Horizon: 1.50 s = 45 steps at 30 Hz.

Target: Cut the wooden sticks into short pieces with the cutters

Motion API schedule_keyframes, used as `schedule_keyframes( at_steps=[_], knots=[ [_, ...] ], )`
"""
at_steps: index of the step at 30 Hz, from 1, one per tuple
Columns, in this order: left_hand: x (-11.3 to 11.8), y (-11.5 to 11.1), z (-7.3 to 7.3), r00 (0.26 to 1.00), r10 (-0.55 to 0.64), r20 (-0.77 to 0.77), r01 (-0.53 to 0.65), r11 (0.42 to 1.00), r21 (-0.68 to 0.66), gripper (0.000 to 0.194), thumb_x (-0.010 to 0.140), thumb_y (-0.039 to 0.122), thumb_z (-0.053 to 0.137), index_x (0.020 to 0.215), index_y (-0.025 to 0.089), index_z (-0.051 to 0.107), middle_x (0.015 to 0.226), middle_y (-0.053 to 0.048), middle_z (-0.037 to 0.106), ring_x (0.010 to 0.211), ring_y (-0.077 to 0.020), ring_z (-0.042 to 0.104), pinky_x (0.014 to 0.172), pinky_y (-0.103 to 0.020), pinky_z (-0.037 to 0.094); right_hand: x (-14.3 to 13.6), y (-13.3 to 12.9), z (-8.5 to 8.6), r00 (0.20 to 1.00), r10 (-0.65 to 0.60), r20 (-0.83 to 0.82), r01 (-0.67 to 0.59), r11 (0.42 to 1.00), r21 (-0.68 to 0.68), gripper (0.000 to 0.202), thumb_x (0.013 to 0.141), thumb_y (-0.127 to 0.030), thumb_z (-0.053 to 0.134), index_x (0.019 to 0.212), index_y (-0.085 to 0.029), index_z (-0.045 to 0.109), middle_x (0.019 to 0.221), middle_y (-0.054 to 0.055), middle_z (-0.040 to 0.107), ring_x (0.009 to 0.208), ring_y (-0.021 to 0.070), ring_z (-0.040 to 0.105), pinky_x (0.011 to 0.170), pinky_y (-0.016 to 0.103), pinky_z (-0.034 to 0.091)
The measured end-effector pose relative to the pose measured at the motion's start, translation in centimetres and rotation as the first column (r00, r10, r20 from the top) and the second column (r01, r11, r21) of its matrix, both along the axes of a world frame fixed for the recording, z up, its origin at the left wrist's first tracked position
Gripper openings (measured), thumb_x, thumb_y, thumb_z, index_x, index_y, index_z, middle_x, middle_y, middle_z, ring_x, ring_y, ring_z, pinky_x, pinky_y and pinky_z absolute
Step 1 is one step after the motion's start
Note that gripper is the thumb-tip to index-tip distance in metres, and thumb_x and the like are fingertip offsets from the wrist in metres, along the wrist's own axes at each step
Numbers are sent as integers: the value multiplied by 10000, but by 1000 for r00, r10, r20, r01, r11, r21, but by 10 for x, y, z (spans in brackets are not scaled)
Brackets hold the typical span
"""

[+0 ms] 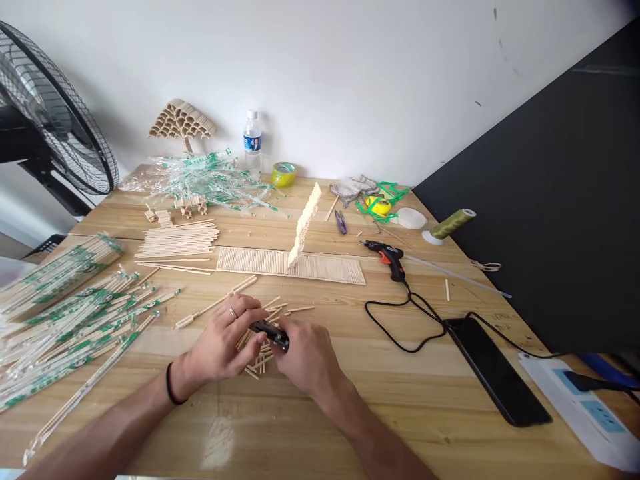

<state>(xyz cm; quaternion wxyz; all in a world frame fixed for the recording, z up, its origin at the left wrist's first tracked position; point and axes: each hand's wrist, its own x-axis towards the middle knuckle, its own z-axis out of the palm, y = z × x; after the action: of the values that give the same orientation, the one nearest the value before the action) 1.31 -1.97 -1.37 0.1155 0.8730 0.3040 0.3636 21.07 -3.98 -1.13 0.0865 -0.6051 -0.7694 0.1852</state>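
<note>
My right hand (306, 357) grips a small black cutter (270, 331) over a heap of short cut wooden sticks (265, 333) on the wooden table (350, 413). My left hand (223, 341), with a ring and a black wristband, rests on the sticks and touches the cutter's front end with its fingertips. Just beyond lies a flat mat of glued sticks (280, 261) with an upright stick wall (305, 225) standing on it.
Wrapped chopsticks (65, 313) fill the left side; bare sticks (177, 240) and empty wrappers (205, 177) lie behind. A glue gun (389, 257) with its black cord, a phone (495, 370), a power strip (585, 410), scissors (341, 221), thread spool (450, 225), bottle (253, 140) and fan (45, 127) are also in view.
</note>
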Motion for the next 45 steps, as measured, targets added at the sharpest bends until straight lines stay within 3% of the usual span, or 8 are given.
schedule_keyframes(
  at_steps=[4,12,17,22,30,35,41,45],
  knots=[
    [-3,1,2,998,20,54,-15,995,-101,261,1018,238,543,1260,170,615,1129,-114,665,1051,-243,644,926,-379,529,2,4,-4,1000,-18,-1,18,999,28,122,890,-307,707,968,-214,725,855,81,800,742,257,731,613,314,326],
    [-23,24,-5,896,377,233,-275,885,-375,180,1061,314,539,1037,196,673,988,-55,693,935,-193,646,839,-324,505,21,16,-18,967,22,-254,30,979,199,37,812,-219,674,801,-218,639,724,25,739,627,195,654,609,277,351],
    [-16,21,-9,985,136,106,-89,927,-365,108,1024,196,557,1009,190,664,939,-50,693,850,-165,653,783,-291,526,23,18,-18,818,95,-568,69,963,261,143,868,-233,595,993,-211,659,728,-14,702,587,151,613,601,239,410],
    [-6,12,-5,992,-124,18,122,922,-367,176,1021,114,516,1025,194,673,972,-64,714,846,-160,676,760,-275,560,18,15,-16,749,140,-648,31,969,246,132,900,-221,577,987,-222,676,721,-22,684,618,146,606,634,233,441],
    [-9,14,-1,993,-109,50,119,940,-321,195,1012,95,521,1028,198,687,984,-65,736,880,-169,711,778,-281,574,16,14,-19,767,115,-631,33,975,219,92,913,-243,575,854,-210,638,670,-23,619,608,142,549,626,238,425],
    [-21,21,-5,999,28,15,-22,954,-300,163,1014,121,516,1042,196,658,938,-40,738,832,-152,697,766,-273,552,18,14,-17,752,108,-650,72,967,245,158,931,-261,581,788,-204,617,659,-25,581,605,135,518,629,243,409],
    [-46,44,-19,888,416,-195,-437,896,-78,96,921,237,650,1002,189,665,928,-63,691,887,-234,649,809,-365,529,23,17,-13,723,18,-691,145,973,178,264,982,-359,563,805,-186,656,649,-18,590,589,130,509,624,250,423],
    [-52,49,-23,872,422,-249,-452,889,-75,81,913,233,631,855,194,672,897,-79,686,866,-248,634,786,-370,529,24,18,-14,721,1,-693,181,965,189,300,987,-381,566,784,-183,664,657,-6,600,608,138,526,635,258,436]
  ],
)
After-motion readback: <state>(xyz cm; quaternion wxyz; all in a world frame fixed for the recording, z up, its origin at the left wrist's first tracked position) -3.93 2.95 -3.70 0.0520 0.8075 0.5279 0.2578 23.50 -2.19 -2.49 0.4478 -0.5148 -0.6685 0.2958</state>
